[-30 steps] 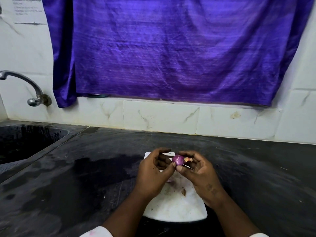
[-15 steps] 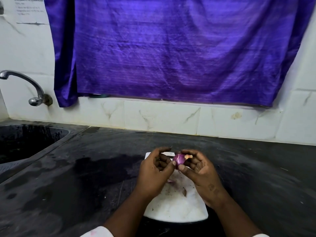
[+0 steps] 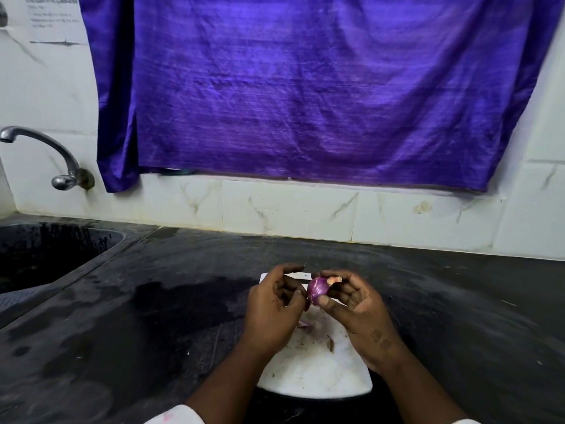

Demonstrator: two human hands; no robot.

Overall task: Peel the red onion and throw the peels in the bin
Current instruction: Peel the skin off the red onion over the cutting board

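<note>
A small red onion, purple and shiny, is held above a white cutting board. My right hand grips it between thumb and fingers; a pale dry tip sticks out at its upper right. My left hand is right beside the onion, its thumb touching the onion's left side and its fingers curled. A few bits of peel lie on the board under the hands. No bin is in view.
The board sits on a dark stone counter with wet patches. A sink with a metal tap is at the far left. A purple cloth hangs on the tiled wall behind.
The onion has been turned slightly in my right hand and its pale tip now points up and right. Both hands stay in almost the same place over the board.
</note>
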